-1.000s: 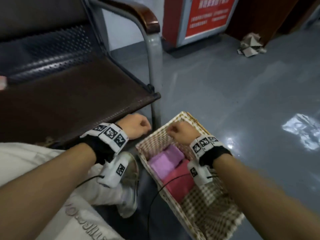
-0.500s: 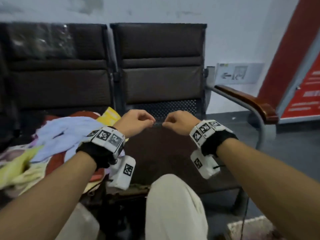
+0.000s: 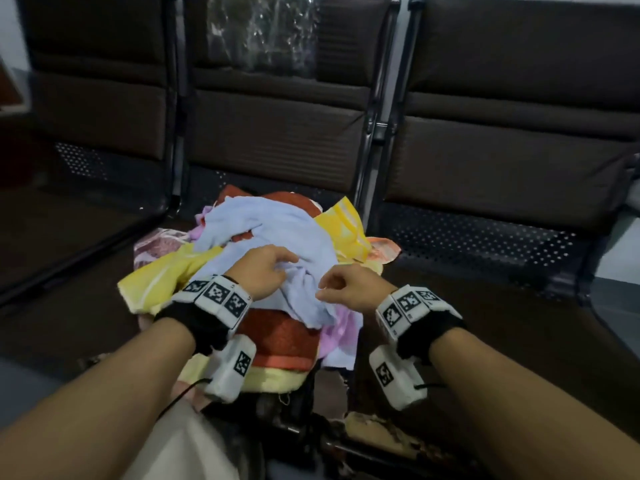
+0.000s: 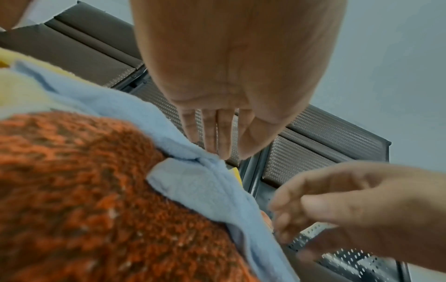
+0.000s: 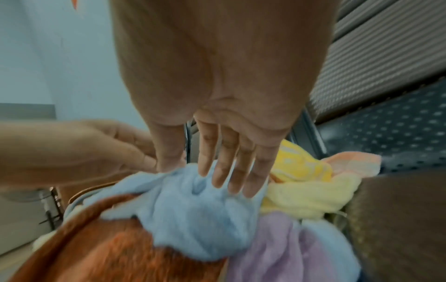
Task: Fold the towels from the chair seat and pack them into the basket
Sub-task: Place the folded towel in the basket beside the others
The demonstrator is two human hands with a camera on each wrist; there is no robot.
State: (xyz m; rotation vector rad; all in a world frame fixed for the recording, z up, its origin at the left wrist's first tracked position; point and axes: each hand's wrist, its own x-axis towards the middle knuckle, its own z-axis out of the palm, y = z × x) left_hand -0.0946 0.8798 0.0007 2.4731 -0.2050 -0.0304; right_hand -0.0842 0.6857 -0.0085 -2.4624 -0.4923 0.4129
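Observation:
A heap of loose towels lies on the middle chair seat (image 3: 86, 306), with a light blue towel (image 3: 277, 223) on top. My left hand (image 3: 273, 268) rests on the blue towel (image 4: 205, 187); its straight fingertips (image 4: 217, 152) touch a fold. My right hand (image 3: 332, 289) hovers just right of it, fingers spread, tips close over the blue towel (image 5: 193, 219), gripping nothing. An orange-red towel (image 3: 280, 337) lies under the blue one, a yellow towel (image 3: 162, 275) to the left, a lilac towel (image 3: 341, 330) to the right. The basket is out of view.
Dark brown chairs stand in a row with metal frames; the right seat (image 3: 485, 323) is bare with a perforated back edge (image 3: 485, 237). The seat's front edge (image 3: 381, 431) is torn. My pale trouser leg (image 3: 180, 445) is at the bottom.
The view swung from the basket on the floor up and left to the chair. Both hands moved from over the basket to the towel heap; the left one now touches the blue towel.

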